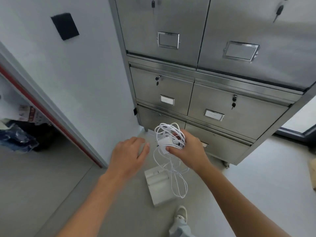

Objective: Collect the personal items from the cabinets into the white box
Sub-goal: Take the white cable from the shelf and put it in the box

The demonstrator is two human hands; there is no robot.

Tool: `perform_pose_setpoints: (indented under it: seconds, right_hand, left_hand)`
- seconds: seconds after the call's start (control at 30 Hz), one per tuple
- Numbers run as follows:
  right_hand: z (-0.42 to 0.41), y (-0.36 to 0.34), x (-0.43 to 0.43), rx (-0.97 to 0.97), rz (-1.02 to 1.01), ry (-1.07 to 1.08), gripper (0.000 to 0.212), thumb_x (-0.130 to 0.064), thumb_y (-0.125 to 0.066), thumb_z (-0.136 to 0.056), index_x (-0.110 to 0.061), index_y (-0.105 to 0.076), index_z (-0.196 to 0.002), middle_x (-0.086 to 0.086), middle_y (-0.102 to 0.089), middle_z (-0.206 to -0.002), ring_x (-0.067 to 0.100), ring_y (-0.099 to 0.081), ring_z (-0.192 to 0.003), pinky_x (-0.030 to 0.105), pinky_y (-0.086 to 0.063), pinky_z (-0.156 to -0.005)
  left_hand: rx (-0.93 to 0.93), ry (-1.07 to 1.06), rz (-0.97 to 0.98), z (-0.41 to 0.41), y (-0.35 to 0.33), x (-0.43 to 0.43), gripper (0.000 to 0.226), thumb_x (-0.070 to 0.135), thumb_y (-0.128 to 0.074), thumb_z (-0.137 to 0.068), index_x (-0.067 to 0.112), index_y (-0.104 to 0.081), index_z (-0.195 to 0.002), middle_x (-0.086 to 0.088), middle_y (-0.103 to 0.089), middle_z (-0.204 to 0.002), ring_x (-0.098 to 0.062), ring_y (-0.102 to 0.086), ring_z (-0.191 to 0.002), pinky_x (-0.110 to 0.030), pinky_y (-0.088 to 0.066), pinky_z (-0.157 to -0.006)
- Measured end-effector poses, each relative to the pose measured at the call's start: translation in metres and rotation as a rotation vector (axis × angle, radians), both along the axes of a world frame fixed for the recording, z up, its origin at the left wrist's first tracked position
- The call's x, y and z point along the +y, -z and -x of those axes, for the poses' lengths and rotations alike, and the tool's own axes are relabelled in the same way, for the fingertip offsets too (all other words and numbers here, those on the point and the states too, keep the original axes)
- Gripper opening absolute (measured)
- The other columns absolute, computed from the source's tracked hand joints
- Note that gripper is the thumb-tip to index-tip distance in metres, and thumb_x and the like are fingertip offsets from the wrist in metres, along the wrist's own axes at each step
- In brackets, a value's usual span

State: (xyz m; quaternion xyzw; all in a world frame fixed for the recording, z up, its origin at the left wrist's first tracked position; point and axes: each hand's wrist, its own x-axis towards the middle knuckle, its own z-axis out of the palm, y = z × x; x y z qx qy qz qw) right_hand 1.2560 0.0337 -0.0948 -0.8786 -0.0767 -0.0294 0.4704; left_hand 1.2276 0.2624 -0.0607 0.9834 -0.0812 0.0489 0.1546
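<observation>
My right hand point(186, 147) grips a white charger block with a tangled white cable point(169, 137); loops of the cable hang down over the white box point(158, 189), which sits on the floor below my hands. My left hand point(130, 153) hovers just left of the bundle, fingers slightly apart, holding nothing. The steel cabinet point(205, 79) stands in front of me with all its doors and drawers shut. Several have keys in their locks.
A grey wall point(82, 74) with a black patch runs along the left. A doorway at the far left shows bags and clutter point(20, 130). My shoe point(181, 214) is on the grey floor below the box. A cardboard edge point(313, 171) is at the right.
</observation>
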Motion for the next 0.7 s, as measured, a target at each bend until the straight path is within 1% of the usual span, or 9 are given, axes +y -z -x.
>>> perform_pose_setpoints:
  seconds: [0.13,0.27,0.33,0.43,0.47,0.57,0.63,0.7]
  right_hand:
    - [-0.070,0.021,0.012,0.068,-0.033,0.001,0.043,-0.047,-0.083,-0.071,-0.038,-0.061,-0.106,-0.025,-0.069,-0.088,-0.005,-0.065,-0.081,0.021,-0.056,-0.071]
    - [-0.125,0.040,0.027,0.127,-0.011,-0.032,0.043,-0.050,-0.082,-0.070,-0.032,-0.061,-0.103,-0.018,-0.070,-0.088,-0.002,-0.064,-0.079,0.021,-0.053,-0.068]
    - [-0.143,0.048,0.036,0.140,-0.013,-0.030,0.043,-0.052,-0.080,-0.069,-0.035,-0.061,-0.104,-0.016,-0.070,-0.090,-0.001,-0.064,-0.081,0.018,-0.050,-0.068]
    - [-0.161,0.061,0.050,0.198,-0.030,-0.011,0.043,-0.054,-0.079,-0.069,-0.037,-0.060,-0.103,-0.019,-0.069,-0.089,-0.002,-0.064,-0.081,0.014,-0.047,-0.066]
    - [-0.167,0.066,0.054,0.220,-0.037,0.007,0.044,-0.054,-0.080,-0.069,-0.036,-0.061,-0.104,-0.019,-0.069,-0.089,-0.002,-0.064,-0.081,0.015,-0.049,-0.067]
    - [-0.179,0.082,0.064,0.262,-0.023,0.080,0.045,-0.049,-0.084,-0.072,-0.031,-0.064,-0.107,-0.017,-0.069,-0.089,0.003,-0.065,-0.079,0.027,-0.055,-0.072]
    - [-0.182,0.088,0.069,0.280,-0.007,0.160,0.043,-0.047,-0.085,-0.073,-0.029,-0.064,-0.106,-0.017,-0.068,-0.089,0.003,-0.065,-0.080,0.029,-0.055,-0.073]
    - [-0.180,0.092,0.075,0.290,-0.026,0.262,0.044,-0.045,-0.086,-0.073,-0.027,-0.065,-0.107,-0.014,-0.069,-0.091,0.007,-0.066,-0.081,0.034,-0.057,-0.075]
  left_hand:
    - [0.047,-0.044,-0.021,-0.063,0.010,0.007,0.037,0.045,-0.038,-0.099,0.023,-0.065,-0.112,0.007,-0.067,-0.114,-0.022,-0.062,-0.098,-0.036,-0.043,-0.089]
    - [0.090,-0.089,-0.008,-0.110,0.023,0.017,0.037,0.045,-0.038,-0.100,0.021,-0.065,-0.110,0.004,-0.068,-0.107,-0.025,-0.062,-0.094,-0.038,-0.046,-0.084]
    - [0.127,-0.094,-0.009,-0.125,0.030,0.025,0.038,0.045,-0.037,-0.100,0.021,-0.065,-0.110,0.004,-0.068,-0.105,-0.025,-0.063,-0.092,-0.038,-0.046,-0.083]
    - [0.173,-0.072,-0.015,-0.150,0.046,0.039,0.032,0.041,-0.042,-0.100,0.021,-0.065,-0.109,0.004,-0.068,-0.107,-0.024,-0.062,-0.094,-0.039,-0.045,-0.084]
    - [0.189,-0.060,-0.009,-0.160,0.052,0.044,0.032,0.041,-0.042,-0.100,0.021,-0.065,-0.109,0.004,-0.068,-0.107,-0.024,-0.062,-0.094,-0.039,-0.044,-0.084]
    - [0.244,0.003,-0.009,-0.192,0.070,0.055,0.034,0.042,-0.040,-0.100,0.022,-0.065,-0.110,0.004,-0.069,-0.107,-0.026,-0.062,-0.094,-0.039,-0.045,-0.084]
    - [0.277,0.073,0.003,-0.211,0.083,0.062,0.034,0.042,-0.040,-0.100,0.023,-0.065,-0.111,0.005,-0.068,-0.110,-0.024,-0.062,-0.095,-0.038,-0.045,-0.086]
    - [0.307,0.156,0.037,-0.227,0.092,0.067,0.034,0.042,-0.039,-0.100,0.022,-0.065,-0.112,0.005,-0.068,-0.111,-0.023,-0.062,-0.096,-0.037,-0.045,-0.087]
